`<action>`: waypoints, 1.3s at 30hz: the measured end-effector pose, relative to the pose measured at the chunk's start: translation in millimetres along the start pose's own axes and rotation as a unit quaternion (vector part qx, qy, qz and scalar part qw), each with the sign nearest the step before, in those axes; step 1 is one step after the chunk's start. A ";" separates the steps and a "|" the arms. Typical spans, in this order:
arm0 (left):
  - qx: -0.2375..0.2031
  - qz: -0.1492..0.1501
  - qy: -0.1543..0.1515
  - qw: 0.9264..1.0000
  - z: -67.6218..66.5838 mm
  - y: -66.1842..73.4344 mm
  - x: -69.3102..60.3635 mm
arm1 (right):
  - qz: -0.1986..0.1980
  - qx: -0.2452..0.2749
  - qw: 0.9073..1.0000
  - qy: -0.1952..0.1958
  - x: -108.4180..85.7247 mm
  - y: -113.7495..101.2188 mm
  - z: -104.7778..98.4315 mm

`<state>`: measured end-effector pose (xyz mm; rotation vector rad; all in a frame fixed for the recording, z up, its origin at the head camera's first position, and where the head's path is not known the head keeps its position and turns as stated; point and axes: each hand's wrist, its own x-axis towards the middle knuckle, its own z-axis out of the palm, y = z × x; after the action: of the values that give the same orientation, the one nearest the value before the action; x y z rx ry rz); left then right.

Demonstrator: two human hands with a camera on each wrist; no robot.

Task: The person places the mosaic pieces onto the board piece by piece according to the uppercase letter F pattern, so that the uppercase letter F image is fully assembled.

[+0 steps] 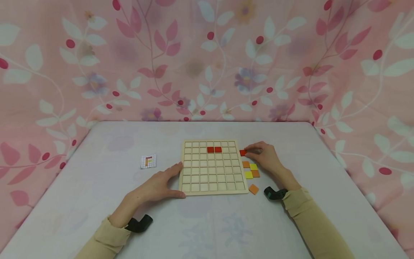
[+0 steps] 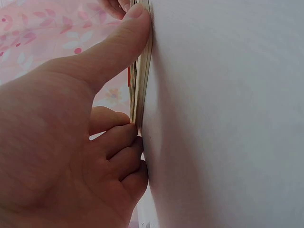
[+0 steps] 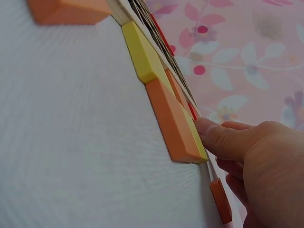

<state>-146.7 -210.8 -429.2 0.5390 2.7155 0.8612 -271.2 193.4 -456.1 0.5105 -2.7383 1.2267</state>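
Fingers of our right hand [image 1: 266, 157] pinch a red tile [image 1: 243, 153] edgewise, so we could drop it. Our spread left hand [image 1: 157, 185] touches the board [image 1: 212, 178].

Pink floral backdrop [image 1: 194, 68] around a pale, softly patterned table [image 1: 194, 230].

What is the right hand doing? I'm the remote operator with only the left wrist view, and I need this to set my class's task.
Observer: The right hand pinches a red tile beside the right edge of the board.
Operator: Is there anything on the table to the left of the board?
Observer: Yes, a small card with a coloured pattern on a grid.
Operator: How many tiles sit on the board itself?
Observer: Two red squares, side by side near the far edge.
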 end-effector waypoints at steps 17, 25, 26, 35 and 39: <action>0.000 0.002 0.000 1.000 -0.4 0.6 -0.2 | -0.006 -0.007 1.000 -0.001 0.9 -1.3 -0.3; 0.007 0.002 0.000 1.000 -0.4 -0.9 0.8 | 0.006 -0.001 1.000 -0.002 -0.5 -1.9 -0.6; 0.008 0.004 0.000 1.000 -0.6 -0.8 0.8 | 0.008 0.000 1.000 -0.001 -0.9 -2.0 -0.6; 0.002 -0.001 -0.003 1.000 -1.0 -0.1 0.8 | -0.001 -0.005 1.000 0.002 -1.6 -0.6 0.7; 0.003 0.001 -0.002 1.000 -1.2 -0.3 0.2 | -0.004 -0.004 1.000 0.003 -1.6 0.2 1.3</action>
<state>-147.4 -211.6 -428.4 0.5428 2.7154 0.8527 -269.7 193.0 -457.5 0.5152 -2.7321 1.2119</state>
